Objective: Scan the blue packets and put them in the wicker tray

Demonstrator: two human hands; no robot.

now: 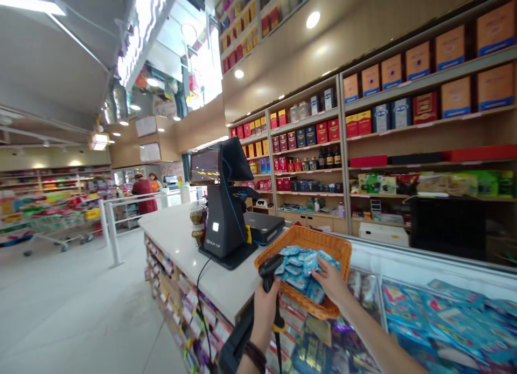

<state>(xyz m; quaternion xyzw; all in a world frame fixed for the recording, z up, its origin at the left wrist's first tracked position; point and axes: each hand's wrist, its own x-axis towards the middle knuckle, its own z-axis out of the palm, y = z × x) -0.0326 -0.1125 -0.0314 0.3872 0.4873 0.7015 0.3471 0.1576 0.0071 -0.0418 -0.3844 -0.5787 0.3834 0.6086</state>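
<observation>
My left hand [266, 304] is wrapped around the handle of a black barcode scanner [270, 265], its head tilted over the left side of a wicker basket [297, 297]. Inside the basket lies a heap of small blue packets [294, 269]. My right hand [331, 279] reaches in from the right, with thumb and fingers closed on the edge of one blue packet [310, 262] at the top of the heap. Part of the heap is hidden behind the scanner and my right hand.
A black checkout terminal [226, 212] stands on the white counter [181, 223], its cable hanging over the edge. Under the basket is a glass display case [404, 255] with packaged goods. Boxed goods fill wall shelves [307, 131] behind. Two people stand far left, near metal rails [111, 228].
</observation>
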